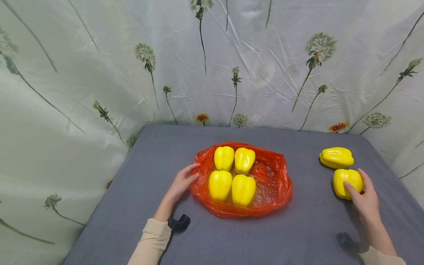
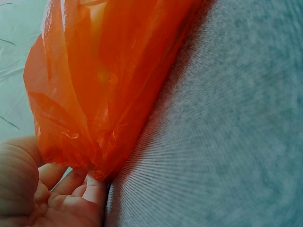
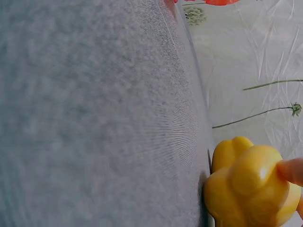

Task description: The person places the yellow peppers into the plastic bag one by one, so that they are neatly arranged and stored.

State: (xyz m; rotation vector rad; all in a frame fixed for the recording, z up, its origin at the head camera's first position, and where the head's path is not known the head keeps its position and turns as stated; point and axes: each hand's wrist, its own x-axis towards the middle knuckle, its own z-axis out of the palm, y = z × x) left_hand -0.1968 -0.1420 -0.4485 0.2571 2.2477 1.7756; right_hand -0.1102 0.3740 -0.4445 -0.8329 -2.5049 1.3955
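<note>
A red plastic bag point(image 1: 285, 184) lies wide-mouthed on the table, with several yellow bell peppers point(image 1: 243, 190) standing inside its left part. My left hand point(image 1: 180, 183) holds the bag's left side. In the left wrist view, the thumb and fingers point(image 2: 71, 203) meet the bag's gathered end point(image 2: 94, 118), and some fingertips are hidden behind the film. Off to the right, my right hand point(image 1: 367, 200) grips a yellow bell pepper point(image 1: 346, 182) between thumb and fingers. Just behind it, another yellow bell pepper point(image 1: 336, 158) lies on its side. The right wrist view shows the gripped pepper point(image 3: 251, 189) close to the table surface.
Grey cloth covers the table point(image 1: 311, 235). A pale curtain point(image 1: 265, 73) with dandelion prints hangs along the back and left edges. Dark wrist devices sit by both wrists, the left one point(image 1: 179, 223) near the table surface.
</note>
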